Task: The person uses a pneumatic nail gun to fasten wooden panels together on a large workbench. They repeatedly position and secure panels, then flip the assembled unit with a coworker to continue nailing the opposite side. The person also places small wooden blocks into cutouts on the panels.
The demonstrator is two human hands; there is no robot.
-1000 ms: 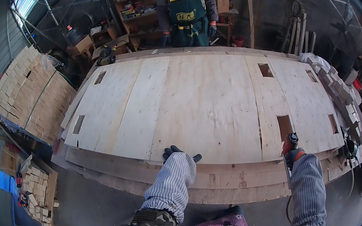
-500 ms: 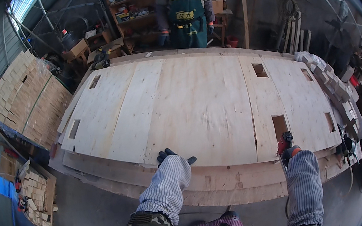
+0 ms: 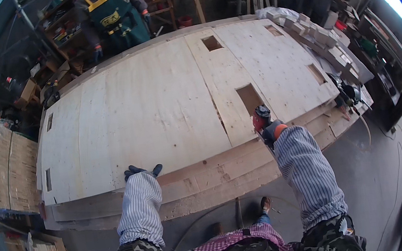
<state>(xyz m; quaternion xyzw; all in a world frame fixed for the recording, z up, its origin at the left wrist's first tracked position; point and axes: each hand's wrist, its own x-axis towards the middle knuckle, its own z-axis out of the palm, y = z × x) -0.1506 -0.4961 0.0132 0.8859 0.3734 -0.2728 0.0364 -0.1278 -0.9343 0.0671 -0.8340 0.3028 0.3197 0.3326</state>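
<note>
A large pale plywood panel (image 3: 156, 101) with several rectangular cutouts lies flat before me on a stack of boards. My left hand (image 3: 141, 171), in a dark glove, rests on the panel near its front edge with fingers spread. My right hand (image 3: 274, 129), gloved too with an orange cuff, is wrapped round a red and black nail gun (image 3: 260, 118). The tool is by the near end of a cutout (image 3: 246, 94), close to the panel's front edge. Its nose is hidden from this view.
Across the panel stands a person in a green apron (image 3: 117, 21). Wood blocks (image 3: 325, 38) and a dark power tool (image 3: 347, 90) sit at the right end. Stacked timber (image 3: 3, 163) stands left. A hose (image 3: 367, 130) hangs at the right; a cable (image 3: 398, 175) crosses the floor.
My view has swung to the right and tilted, shifting the scene leftward. Both hands keep about the same places on the panel, the right still holding the nail gun.
</note>
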